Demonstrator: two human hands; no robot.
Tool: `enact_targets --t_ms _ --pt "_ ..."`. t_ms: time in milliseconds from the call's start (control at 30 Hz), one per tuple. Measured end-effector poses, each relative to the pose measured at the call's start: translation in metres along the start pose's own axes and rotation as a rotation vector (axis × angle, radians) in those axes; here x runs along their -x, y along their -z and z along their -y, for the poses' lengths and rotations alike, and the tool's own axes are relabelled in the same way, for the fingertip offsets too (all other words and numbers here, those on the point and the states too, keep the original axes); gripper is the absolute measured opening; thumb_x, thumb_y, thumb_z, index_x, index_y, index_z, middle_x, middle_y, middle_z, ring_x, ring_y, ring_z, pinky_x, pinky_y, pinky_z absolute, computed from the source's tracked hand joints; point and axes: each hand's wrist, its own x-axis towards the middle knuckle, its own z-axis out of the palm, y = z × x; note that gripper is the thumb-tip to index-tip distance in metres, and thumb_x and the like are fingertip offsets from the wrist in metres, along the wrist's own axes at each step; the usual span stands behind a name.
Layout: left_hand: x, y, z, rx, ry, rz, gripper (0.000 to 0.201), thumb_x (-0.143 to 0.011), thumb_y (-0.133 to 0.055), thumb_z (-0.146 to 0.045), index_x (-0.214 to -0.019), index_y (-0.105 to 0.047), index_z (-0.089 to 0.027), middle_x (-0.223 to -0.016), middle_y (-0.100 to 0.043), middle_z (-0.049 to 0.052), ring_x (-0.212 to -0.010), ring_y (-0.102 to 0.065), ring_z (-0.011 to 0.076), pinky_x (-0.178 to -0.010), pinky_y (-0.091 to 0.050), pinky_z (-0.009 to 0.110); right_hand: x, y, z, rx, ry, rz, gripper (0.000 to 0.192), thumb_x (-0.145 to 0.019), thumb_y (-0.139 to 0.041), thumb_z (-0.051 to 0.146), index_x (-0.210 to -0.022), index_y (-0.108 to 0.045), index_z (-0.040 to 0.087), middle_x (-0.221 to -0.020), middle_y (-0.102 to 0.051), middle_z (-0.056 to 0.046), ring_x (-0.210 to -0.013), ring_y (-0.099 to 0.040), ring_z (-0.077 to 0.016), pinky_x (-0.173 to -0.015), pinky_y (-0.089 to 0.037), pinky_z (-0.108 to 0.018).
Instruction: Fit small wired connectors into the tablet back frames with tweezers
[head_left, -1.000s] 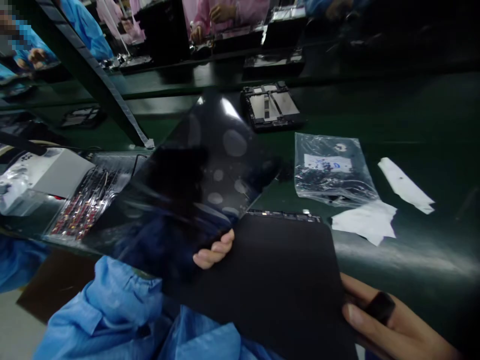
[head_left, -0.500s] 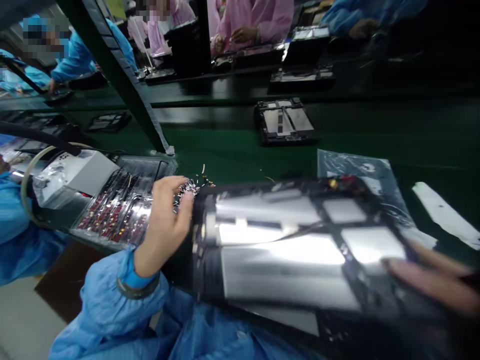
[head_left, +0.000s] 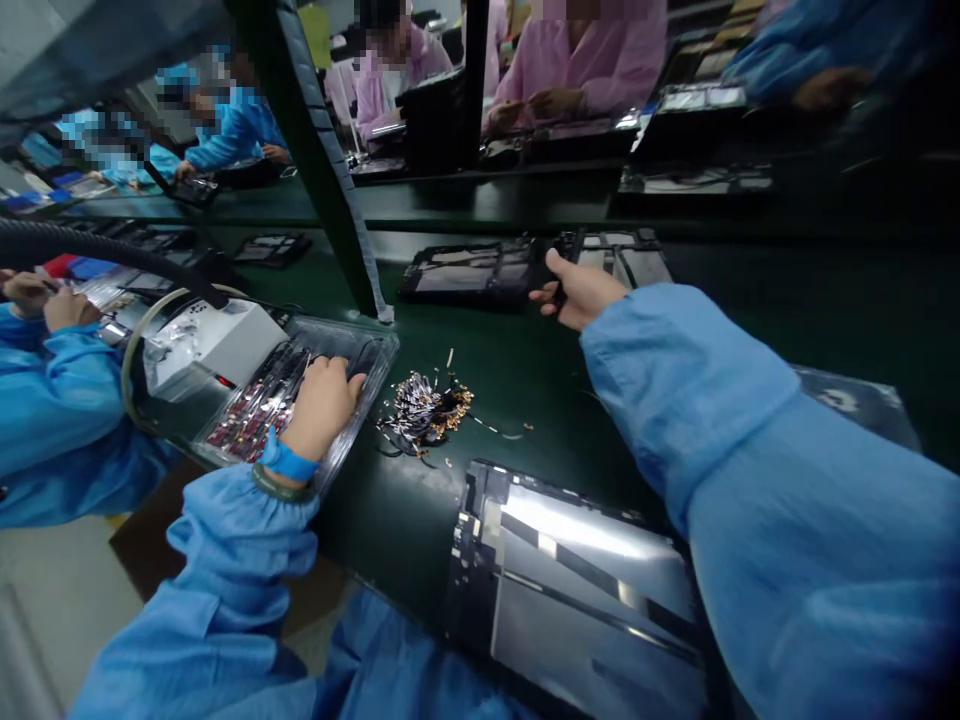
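Note:
My right hand (head_left: pixel 579 292) stretches out across the green bench and grips the right end of an opened tablet (head_left: pixel 472 270), its inner side facing up. Beside that end lies another opened tablet (head_left: pixel 649 262), partly behind my hand. My left hand (head_left: pixel 324 408) is over a clear plastic tray (head_left: pixel 375 372) of small red and dark parts (head_left: pixel 251 415); its fingers curl down, and their tips are hidden. Close to me rests a larger opened tablet (head_left: pixel 592 585) with bare silvery panels. Between it and the tray sits a pile of small cable parts (head_left: pixel 431 410).
A white box device (head_left: pixel 217 345) with a hose stands at the tray's far left. A green post (head_left: pixel 322 170) rises from the bench behind the tray. A clear plastic bag (head_left: pixel 859 400) lies under my right sleeve. Co-workers (head_left: pixel 585 60) sit across the line and at left.
My right hand has carried a tablet from near me to the far side of the bench. My left hand has moved from the cable pile to the tray. Another tablet now shows near me.

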Motion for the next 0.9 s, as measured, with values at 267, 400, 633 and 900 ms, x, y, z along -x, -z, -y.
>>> enact_targets --t_ms 267,400,633,900 --pt "-0.005 0.0 -0.004 -0.035 0.025 0.028 0.025 -0.086 -0.045 -0.022 -0.1 -0.061 -0.009 -0.1 -0.061 0.019 -0.097 -0.058 0.0309 -0.084 -0.045 0.039 0.094 0.056 0.019 0.283 -0.088 0.032 0.016 -0.085 -0.059 0.03 -0.084 -0.067 0.017 -0.076 -0.059 -0.005 -0.056 -0.049 -0.0111 -0.036 -0.032 -0.018" --pt "-0.014 0.011 -0.008 -0.035 0.097 0.039 0.021 -0.081 -0.045 -0.018 -0.084 -0.064 -0.01 -0.088 -0.065 0.02 -0.086 -0.063 0.0341 -0.072 -0.047 0.04 0.149 0.078 0.008 0.612 -0.016 0.197 0.032 -0.086 -0.052 0.044 -0.1 -0.07 0.021 -0.064 -0.061 -0.003 -0.057 -0.055 -0.0156 -0.045 -0.042 -0.024" --pt "0.009 0.036 -0.021 0.334 0.155 -0.233 0.029 -0.087 -0.041 -0.033 -0.093 -0.065 -0.017 -0.087 -0.068 0.01 -0.083 -0.063 0.0241 -0.074 -0.047 0.034 0.21 0.092 -0.03 0.755 0.596 0.115 0.028 -0.09 -0.046 0.042 -0.095 -0.066 0.024 -0.094 -0.072 -0.006 -0.081 -0.069 -0.0217 -0.065 -0.056 -0.032" --pt "0.087 0.032 -0.108 1.398 -0.024 0.418 0.022 -0.079 -0.057 -0.036 -0.086 -0.065 -0.016 -0.068 -0.062 0.001 -0.058 -0.061 0.0145 -0.059 -0.049 0.026 0.234 0.035 -0.029 0.839 1.06 0.097 0.022 -0.091 -0.048 0.015 -0.11 -0.06 0.013 -0.104 -0.07 -0.01 -0.092 -0.067 -0.018 -0.078 -0.055 -0.028"
